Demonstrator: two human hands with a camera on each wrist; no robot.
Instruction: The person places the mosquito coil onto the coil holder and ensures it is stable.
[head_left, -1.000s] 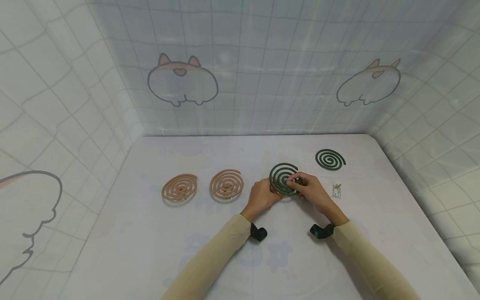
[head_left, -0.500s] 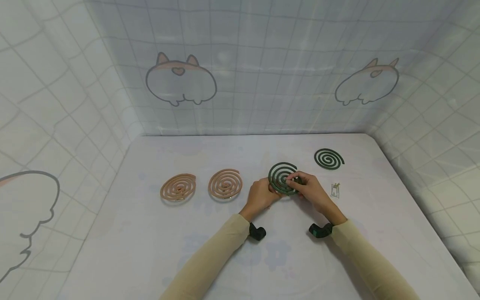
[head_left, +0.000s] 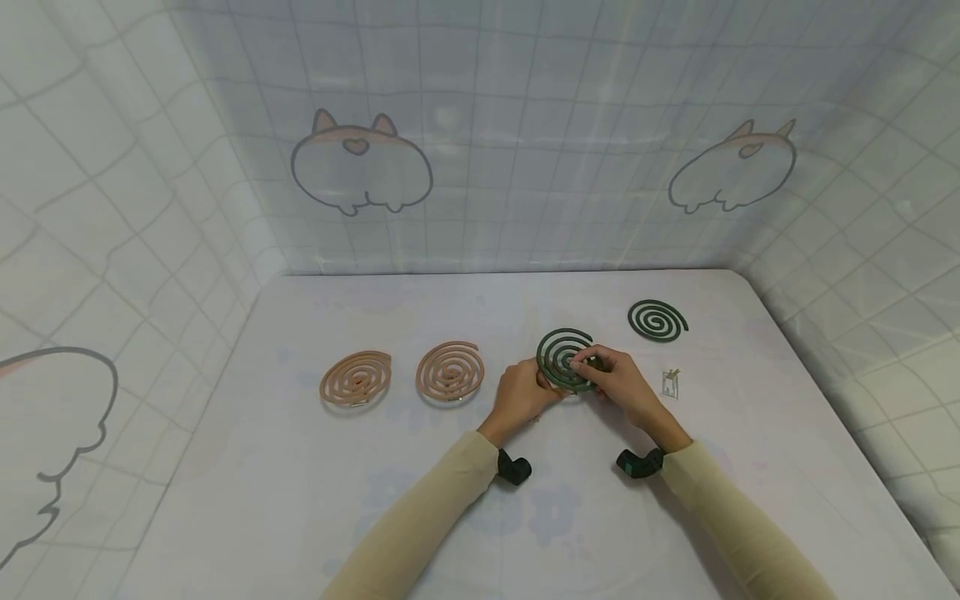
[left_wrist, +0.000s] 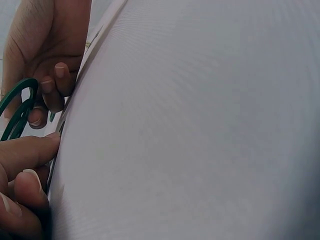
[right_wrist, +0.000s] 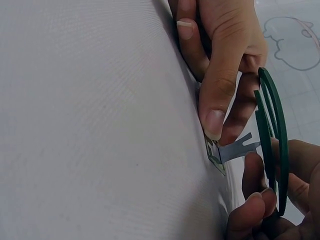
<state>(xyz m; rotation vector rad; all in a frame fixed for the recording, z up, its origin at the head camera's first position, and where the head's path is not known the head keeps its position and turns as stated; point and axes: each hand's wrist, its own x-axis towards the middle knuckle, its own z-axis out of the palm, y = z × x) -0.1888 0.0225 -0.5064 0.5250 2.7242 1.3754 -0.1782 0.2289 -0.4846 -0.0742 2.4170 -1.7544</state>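
Note:
A green spiral coil (head_left: 564,330) is held tilted up off the table, pinched near its centre by the right hand (head_left: 626,387). Below and left of it, the left hand (head_left: 521,392) rests at the tabletop. Seen from the right wrist, the left hand (right_wrist: 225,65) pinches the flat base of a small metal stand (right_wrist: 235,151) between thumb and finger. The stand's forked upright reaches to the green coil (right_wrist: 284,150), beside the fingers of the right hand (right_wrist: 300,165). Whether the tip sits in the coil's centre, I cannot tell.
Two brown coils (head_left: 356,379) (head_left: 451,371) stand raised off the table (head_left: 300,500) to the left. Another green coil (head_left: 657,321) lies at the back right, with a small metal stand (head_left: 670,383) in front of it. Patterned cloth walls enclose the back and sides.

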